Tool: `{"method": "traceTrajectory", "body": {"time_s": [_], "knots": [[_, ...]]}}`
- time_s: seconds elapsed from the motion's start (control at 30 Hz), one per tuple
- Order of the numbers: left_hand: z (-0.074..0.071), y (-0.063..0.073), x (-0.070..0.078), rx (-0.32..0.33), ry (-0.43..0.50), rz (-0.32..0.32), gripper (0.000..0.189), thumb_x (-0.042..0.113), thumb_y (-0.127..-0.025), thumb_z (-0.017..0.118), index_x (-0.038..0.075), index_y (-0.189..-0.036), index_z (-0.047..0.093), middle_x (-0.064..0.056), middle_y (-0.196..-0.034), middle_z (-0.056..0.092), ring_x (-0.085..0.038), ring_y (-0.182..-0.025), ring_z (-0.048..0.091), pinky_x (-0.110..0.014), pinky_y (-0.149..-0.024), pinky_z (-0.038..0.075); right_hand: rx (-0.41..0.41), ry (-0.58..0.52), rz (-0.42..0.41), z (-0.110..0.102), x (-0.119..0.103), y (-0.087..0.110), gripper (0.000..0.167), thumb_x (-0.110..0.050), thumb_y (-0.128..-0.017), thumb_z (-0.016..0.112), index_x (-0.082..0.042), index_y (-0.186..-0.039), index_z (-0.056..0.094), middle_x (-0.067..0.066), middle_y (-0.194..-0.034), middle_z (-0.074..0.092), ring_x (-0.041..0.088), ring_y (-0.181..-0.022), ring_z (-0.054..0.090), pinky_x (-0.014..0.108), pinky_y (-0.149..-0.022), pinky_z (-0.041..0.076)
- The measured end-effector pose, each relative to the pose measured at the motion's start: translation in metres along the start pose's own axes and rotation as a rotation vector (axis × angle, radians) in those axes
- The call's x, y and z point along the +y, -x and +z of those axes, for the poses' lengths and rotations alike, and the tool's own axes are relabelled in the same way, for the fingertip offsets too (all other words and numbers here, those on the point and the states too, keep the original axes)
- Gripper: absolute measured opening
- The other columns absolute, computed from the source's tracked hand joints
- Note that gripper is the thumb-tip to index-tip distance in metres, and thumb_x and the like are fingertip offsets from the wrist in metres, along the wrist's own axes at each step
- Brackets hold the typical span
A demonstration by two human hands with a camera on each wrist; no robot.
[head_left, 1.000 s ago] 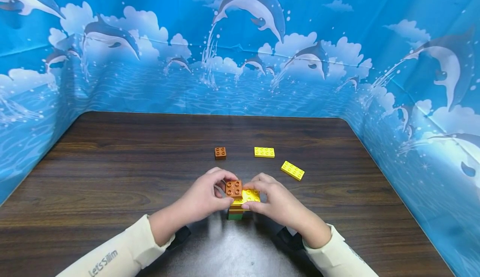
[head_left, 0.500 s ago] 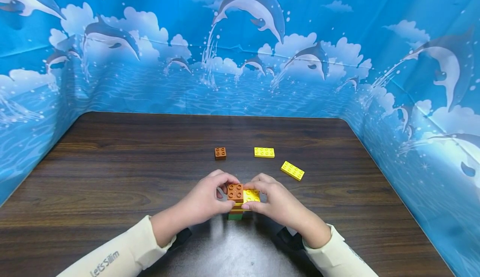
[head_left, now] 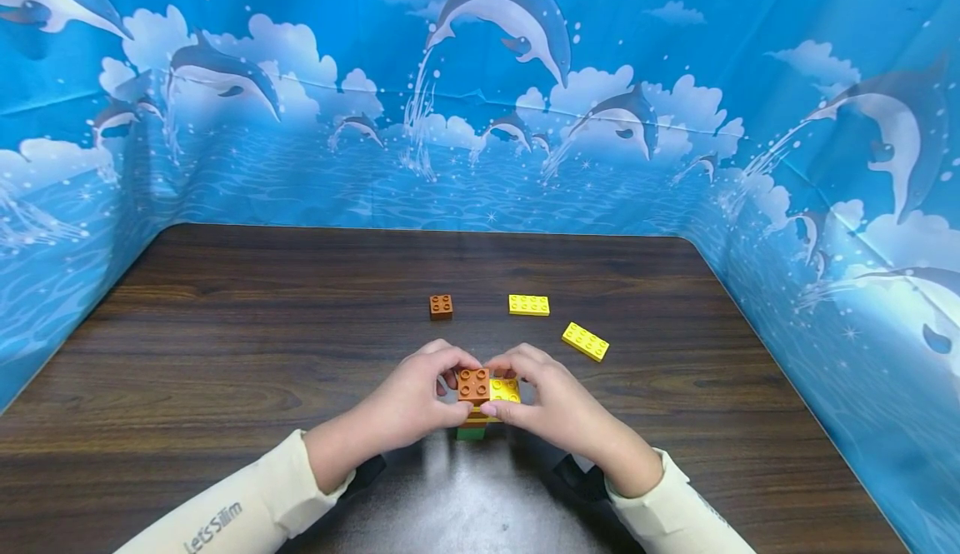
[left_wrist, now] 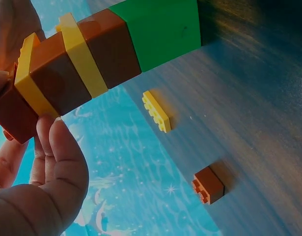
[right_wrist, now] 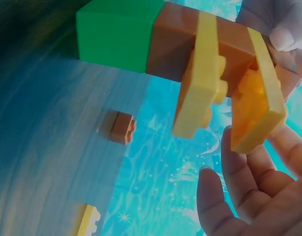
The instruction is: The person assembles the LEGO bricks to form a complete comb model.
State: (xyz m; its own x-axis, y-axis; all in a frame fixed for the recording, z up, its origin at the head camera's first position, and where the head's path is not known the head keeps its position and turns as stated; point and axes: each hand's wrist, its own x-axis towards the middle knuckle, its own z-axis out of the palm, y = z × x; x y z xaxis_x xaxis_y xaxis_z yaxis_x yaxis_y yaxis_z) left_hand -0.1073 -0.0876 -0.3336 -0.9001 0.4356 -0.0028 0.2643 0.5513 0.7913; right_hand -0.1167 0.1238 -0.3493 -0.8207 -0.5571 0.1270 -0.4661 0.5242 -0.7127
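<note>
A tower of toy building bricks stands near the table's front: a green brick (left_wrist: 165, 34) at its foot, then brown bricks and thin yellow bricks by turns. Both yellow bricks overhang to the right. My left hand (head_left: 408, 396) pinches the top brown brick (head_left: 473, 386), which sits over the left half of the upper yellow brick (head_left: 505, 390). With thumb and index finger on its front and back edges, my right hand (head_left: 558, 400) holds that upper yellow brick. Its lower fingers hang below the overhang in the right wrist view. Whether the brown brick is fully pressed down cannot be told.
Beyond the hands, a loose brown brick (head_left: 441, 306) and two loose yellow bricks, one straight (head_left: 528, 305) and one slanted (head_left: 585, 341), lie on the dark wooden table (head_left: 262, 329). A blue dolphin-print curtain (head_left: 480, 162) borders the table's back and sides.
The left hand has shifted slightly right and toward the person with the top brown brick, which now lines up closer over the tower. The right hand has barely moved.
</note>
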Motion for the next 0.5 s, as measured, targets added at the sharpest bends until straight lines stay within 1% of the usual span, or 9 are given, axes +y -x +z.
{"method": "traceTrajectory", "body": {"time_s": [0.1, 0.27, 0.5], "knots": [[-0.0004, -0.0003, 0.0002, -0.002, -0.006, 0.001, 0.035, 0.003, -0.077, 0.074, 0.009, -0.11, 0.065, 0.0, -0.096, 0.053, -0.014, -0.083, 0.051, -0.025, -0.069, 0.048, 0.016, -0.026, 0.012, -0.0002, -0.0026, -0.001, 0.034, -0.029, -0.086, 0.074, -0.016, -0.116, 0.064, -0.01, -0.103, 0.058, 0.009, -0.095, 0.053, 0.039, -0.09, 0.048], [-0.0001, -0.0011, 0.0, -0.003, -0.015, 0.001, 0.035, 0.003, -0.077, 0.074, 0.008, -0.11, 0.065, 0.0, -0.097, 0.053, -0.014, -0.083, 0.051, -0.025, -0.068, 0.048, 0.011, -0.048, 0.036, -0.0002, -0.0058, -0.0024, 0.028, -0.028, -0.087, 0.072, -0.016, -0.111, 0.063, -0.01, -0.099, 0.058, 0.009, -0.092, 0.053, 0.039, -0.089, 0.048], [-0.0002, -0.001, -0.0006, -0.002, -0.01, 0.019, 0.034, 0.005, -0.077, 0.075, 0.009, -0.11, 0.065, 0.001, -0.096, 0.053, -0.014, -0.084, 0.051, -0.025, -0.069, 0.047, 0.002, -0.038, 0.023, -0.0011, -0.005, -0.0024, 0.025, -0.025, -0.088, 0.072, -0.016, -0.109, 0.063, -0.009, -0.099, 0.059, 0.01, -0.092, 0.053, 0.04, -0.087, 0.049]]}}
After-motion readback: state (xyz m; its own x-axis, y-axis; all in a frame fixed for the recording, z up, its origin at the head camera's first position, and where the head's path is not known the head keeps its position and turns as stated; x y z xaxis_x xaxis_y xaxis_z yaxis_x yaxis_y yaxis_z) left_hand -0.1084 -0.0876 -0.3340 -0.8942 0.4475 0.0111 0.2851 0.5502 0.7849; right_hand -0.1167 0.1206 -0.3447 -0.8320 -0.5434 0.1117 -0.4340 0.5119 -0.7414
